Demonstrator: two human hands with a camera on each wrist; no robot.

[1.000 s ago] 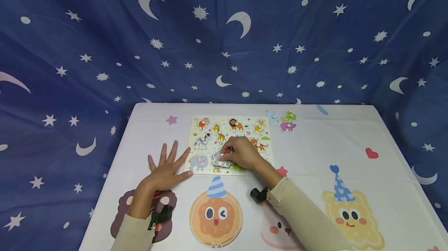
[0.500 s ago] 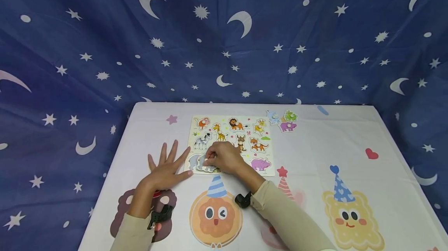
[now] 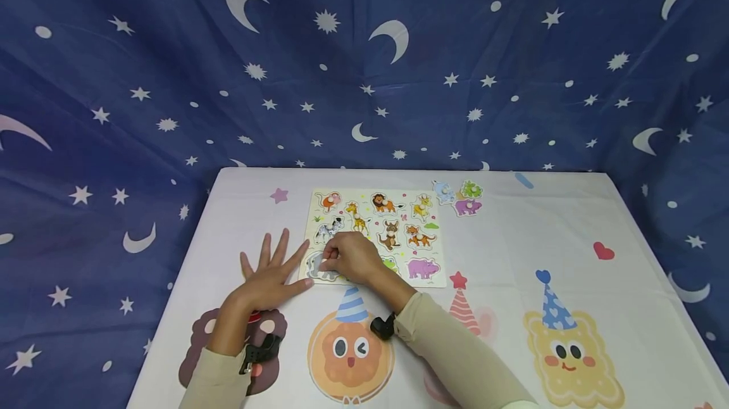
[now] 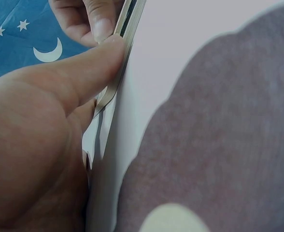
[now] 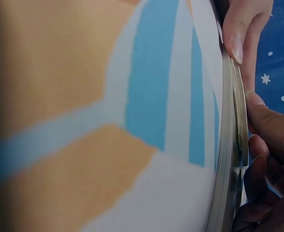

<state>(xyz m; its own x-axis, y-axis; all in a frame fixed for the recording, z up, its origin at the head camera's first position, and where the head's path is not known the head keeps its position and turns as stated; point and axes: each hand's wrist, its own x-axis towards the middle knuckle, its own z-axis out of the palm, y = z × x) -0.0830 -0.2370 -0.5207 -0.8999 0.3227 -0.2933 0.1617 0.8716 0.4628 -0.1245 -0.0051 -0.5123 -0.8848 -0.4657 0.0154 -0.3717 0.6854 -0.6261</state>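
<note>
In the head view a wooden puzzle board (image 3: 398, 279) with animal pictures lies on the table. My right hand (image 3: 355, 257) pinches a grey elephant puzzle piece (image 3: 314, 266) over the elephant picture at the board's lower left corner; its fingers cover part of the piece. The right wrist view catches the thin edge of this elephant piece (image 5: 240, 116), lying along the board's edge. My left hand (image 3: 270, 282) rests with fingers spread on the tablecloth, thumb and index finger touching the board's left edge. The left wrist view brings its thumb (image 4: 79, 72) against the board close up.
Loose pieces lie beyond the board's upper right corner: a blue animal (image 3: 443, 192), a green piece (image 3: 471, 189) and a purple hippo (image 3: 468, 207). The white tablecloth (image 3: 547, 219) bears printed cartoon figures. A dark blue starry cloth (image 3: 319, 111) hangs behind the table.
My right hand has moved left across the board with the elephant piece, from the middle of the bottom row to the lower left corner. My left hand has stayed in place.
</note>
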